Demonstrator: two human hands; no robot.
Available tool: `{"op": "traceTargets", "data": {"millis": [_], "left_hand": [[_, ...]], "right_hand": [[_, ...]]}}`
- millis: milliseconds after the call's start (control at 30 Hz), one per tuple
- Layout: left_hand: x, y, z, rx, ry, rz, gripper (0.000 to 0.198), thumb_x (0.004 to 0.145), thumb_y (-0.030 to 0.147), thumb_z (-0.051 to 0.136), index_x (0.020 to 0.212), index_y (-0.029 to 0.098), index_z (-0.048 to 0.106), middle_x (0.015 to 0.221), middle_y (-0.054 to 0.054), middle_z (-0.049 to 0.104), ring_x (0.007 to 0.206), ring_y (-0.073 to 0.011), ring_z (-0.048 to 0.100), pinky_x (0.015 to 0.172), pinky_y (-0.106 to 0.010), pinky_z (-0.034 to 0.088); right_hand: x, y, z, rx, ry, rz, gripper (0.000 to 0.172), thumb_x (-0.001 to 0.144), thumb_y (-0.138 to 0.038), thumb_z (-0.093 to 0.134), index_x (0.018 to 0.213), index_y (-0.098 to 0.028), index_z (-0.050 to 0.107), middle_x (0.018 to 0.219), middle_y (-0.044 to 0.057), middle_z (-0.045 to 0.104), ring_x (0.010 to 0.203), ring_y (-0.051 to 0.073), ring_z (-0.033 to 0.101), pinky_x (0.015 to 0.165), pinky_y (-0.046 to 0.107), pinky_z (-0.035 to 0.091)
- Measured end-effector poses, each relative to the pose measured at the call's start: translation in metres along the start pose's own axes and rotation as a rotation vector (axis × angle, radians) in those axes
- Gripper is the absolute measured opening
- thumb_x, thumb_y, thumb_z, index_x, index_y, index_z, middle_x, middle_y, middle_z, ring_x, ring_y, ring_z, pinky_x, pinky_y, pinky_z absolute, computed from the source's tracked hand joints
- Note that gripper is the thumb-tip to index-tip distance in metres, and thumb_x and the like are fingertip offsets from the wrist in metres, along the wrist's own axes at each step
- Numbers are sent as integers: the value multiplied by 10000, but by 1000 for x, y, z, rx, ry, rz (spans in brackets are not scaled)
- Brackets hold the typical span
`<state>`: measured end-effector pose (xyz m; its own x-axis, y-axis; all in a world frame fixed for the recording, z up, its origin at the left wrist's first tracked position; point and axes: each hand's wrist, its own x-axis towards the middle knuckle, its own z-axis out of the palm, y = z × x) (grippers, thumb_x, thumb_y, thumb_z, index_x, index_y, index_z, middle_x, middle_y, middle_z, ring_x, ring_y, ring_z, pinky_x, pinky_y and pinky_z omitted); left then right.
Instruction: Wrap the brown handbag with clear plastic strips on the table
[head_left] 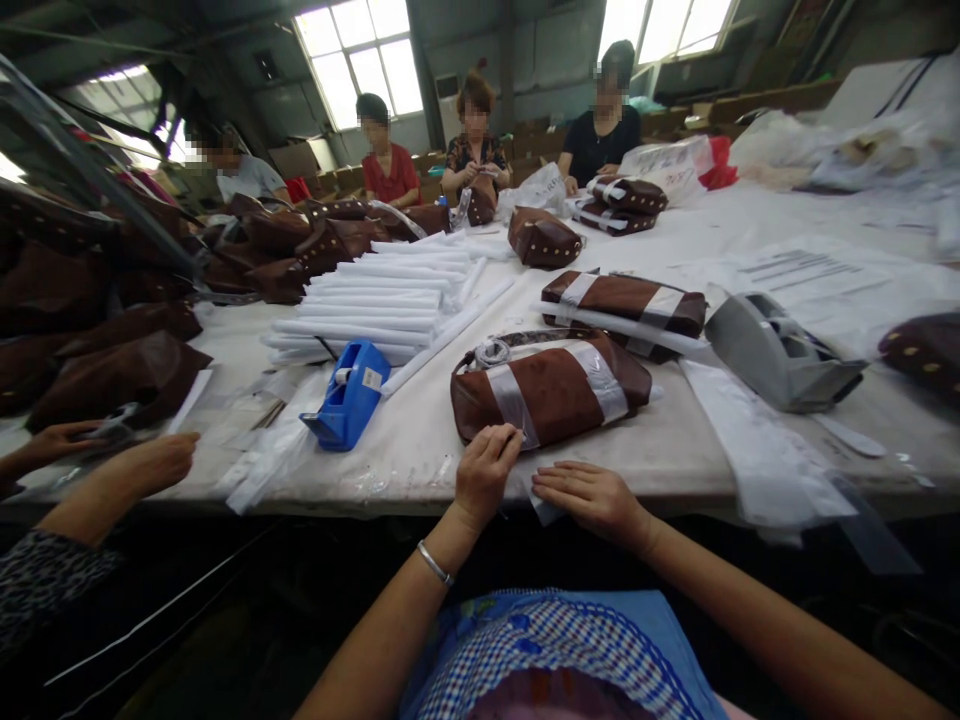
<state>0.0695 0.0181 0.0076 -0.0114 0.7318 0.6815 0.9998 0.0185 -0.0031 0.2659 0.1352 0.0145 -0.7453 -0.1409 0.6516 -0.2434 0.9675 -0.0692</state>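
Blue plastic forms the dispenser point(349, 395) on our table point(420, 445). Next, our left hand point(486, 472), curled, touches the brown bag point(553, 392) there, its grip unclear; our right hand point(596, 502) lies outstretched over a pale scrap point(546, 512).

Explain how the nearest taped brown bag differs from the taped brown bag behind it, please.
The near bag has the left hand at its lower edge; the far bag has no hand on it. The near bag shows a white coil at its upper edge; the far bag, a long white roll along its front. Both are brown with two shiny bands.
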Motion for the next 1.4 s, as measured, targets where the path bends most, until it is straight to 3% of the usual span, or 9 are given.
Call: {"op": "traceTargets", "data": {"millis": [333,500,600,733,867,1167,1300,1400], "left_hand": [[10,4,-10,7,40,64,157,933,124,575,1005,211,685,1003,-21,738,980,-177,672,998,-368,544],[5,-1,-9,-28,25,93,171,942,157,581,1057,196,702,1074,-38,751,1032,-200,681,1004,-406,561],[0,-3,-11,-58,20,106,202,945,148,577,1101,189,698,1104,-43,749,1087,-204,677,1044,-422,550],[-6,-7,-11,-100,35,116,230,951,103,547,1125,168,683,1164,-51,736,1190,-199,643,1090,-415,525],[-7,-10,-10,-149,70,114,238,947,78,538,1128,145,677,1154,-73,736,1219,-196,629,1091,-392,525],[-3,-10,-12,-184,106,78,219,957,78,513,1068,159,685,1102,-69,746,1126,-173,678,1044,-347,551],[0,-8,-15,-111,72,80,301,934,70,546,1199,163,656,1214,-80,717,1109,-186,679,990,-314,576],[2,-4,-18,-79,-19,62,409,915,59,566,1312,154,595,1310,-73,675,1151,-197,654,1005,-313,568]], "right_hand": [[8,2,-10,45,10,38,366,972,-73,429,1248,-181,644,1144,82,748,1042,169,712,941,355,592],[33,19,-22,93,65,94,312,962,-109,495,1183,-230,678,1031,40,771,905,151,727,916,345,585],[50,31,-25,108,74,133,256,973,-149,528,1134,-239,705,1003,33,768,916,161,714,877,332,580],[72,47,-23,128,20,192,219,981,-207,550,1088,-253,734,998,34,759,1003,195,675,897,350,553],[91,62,-17,113,-46,227,171,963,-254,597,1012,-257,762,956,32,756,941,206,631,864,348,540],[96,75,3,16,-99,355,164,937,-388,652,894,-258,742,901,10,742,836,185,592,795,309,485],[96,75,5,-52,-120,402,170,911,-414,686,892,-244,691,902,6,707,833,181,597,750,294,461],[97,79,9,-86,-74,495,284,867,-487,720,945,-229,631,867,1,659,749,165,599,637,279,432]]}}
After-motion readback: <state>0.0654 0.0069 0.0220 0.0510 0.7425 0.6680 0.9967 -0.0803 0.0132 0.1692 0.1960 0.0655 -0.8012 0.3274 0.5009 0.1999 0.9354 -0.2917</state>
